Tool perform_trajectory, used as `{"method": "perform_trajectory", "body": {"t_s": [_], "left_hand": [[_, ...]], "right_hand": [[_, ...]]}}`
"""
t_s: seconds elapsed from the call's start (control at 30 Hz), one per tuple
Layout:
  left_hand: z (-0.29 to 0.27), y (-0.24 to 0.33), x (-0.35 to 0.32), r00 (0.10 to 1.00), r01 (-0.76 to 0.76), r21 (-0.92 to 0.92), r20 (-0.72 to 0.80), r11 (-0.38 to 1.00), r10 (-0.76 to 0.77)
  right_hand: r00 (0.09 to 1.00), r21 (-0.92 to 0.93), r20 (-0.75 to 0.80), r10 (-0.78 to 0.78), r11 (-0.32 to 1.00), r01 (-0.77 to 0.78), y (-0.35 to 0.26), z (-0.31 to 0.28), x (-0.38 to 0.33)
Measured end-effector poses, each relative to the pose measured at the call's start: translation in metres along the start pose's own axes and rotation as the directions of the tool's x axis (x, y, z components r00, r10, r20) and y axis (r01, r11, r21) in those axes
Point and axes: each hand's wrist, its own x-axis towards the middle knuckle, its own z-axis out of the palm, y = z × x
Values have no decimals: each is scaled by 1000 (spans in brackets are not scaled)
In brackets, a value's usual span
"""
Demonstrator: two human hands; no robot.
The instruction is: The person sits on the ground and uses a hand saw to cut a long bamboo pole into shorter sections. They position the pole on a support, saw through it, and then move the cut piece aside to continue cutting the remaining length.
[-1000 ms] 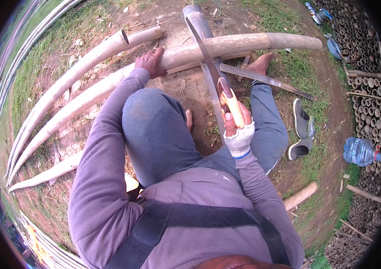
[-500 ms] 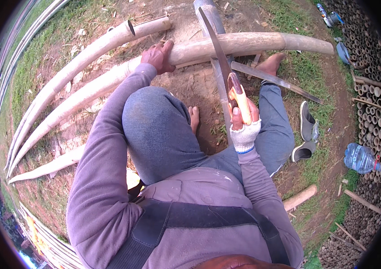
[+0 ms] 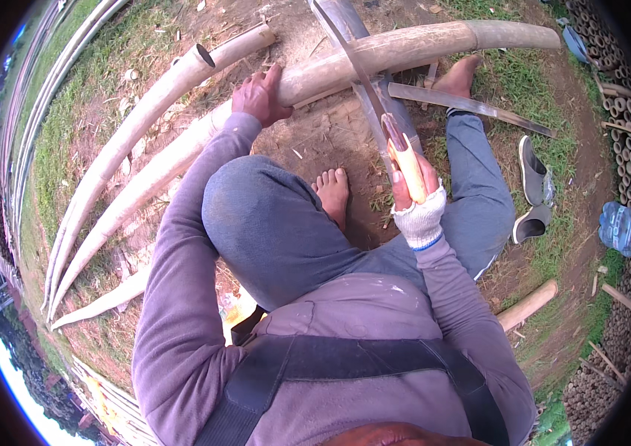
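- Left hand (image 3: 259,95) pressed down on the long bamboo pole (image 3: 375,56), fingers spread over its top, grip wrapped loosely rather than clamped; best kept firm there so the pole cannot roll.
- Pole lying across the far side of the scene on bare dirt, its thick end running off to the right over grass, more pale poles (image 3: 137,126) curving away to the left beside it.
- Right hand (image 3: 413,195), wearing a white fingerless glove, grip closed tight round the pale wooden handle of a long knife (image 3: 363,89).
- Blade reaching far and slightly left from the handle, crossing the pole just right of the left hand; whether the edge is biting in or only resting on the surface cannot be told.
- Worth keeping the blade angled away from the left hand, since the two sit near each other on the pole.
- Bare foot (image 3: 332,192) tucked near the handle, another bare foot (image 3: 464,74) out by the pole on the right; both better kept clear of the blade's path.
- Second flat blade or split strip (image 3: 471,108) lying on the ground right of the knife, a possible snag.
- Sandals (image 3: 534,193) and a plastic bottle (image 3: 622,229) well off to the right, out of the way.
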Motion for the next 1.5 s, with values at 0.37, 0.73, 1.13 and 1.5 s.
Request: {"method": "perform_trajectory", "body": {"t_s": [0.37,0.73,1.13,1.5], "left_hand": [[-1,-8,-1,998,31,-35,48,999,-29],[-4,0,4,998,9,-9,58,1000,-8],[0,0,7,999,-8,-28,34,1000,9],[-2,-6,0,1000,11,-40,25,999,-9]], "right_hand": [[993,-82,-5,115,990,-115,-27,-32,-17],[994,-178,-97,51,982,-68,8,46,92],[999,-280,-45,22,960,-34,0,-2,25],[998,-199,24,54,979,-48,-47,-66,-40]]}}
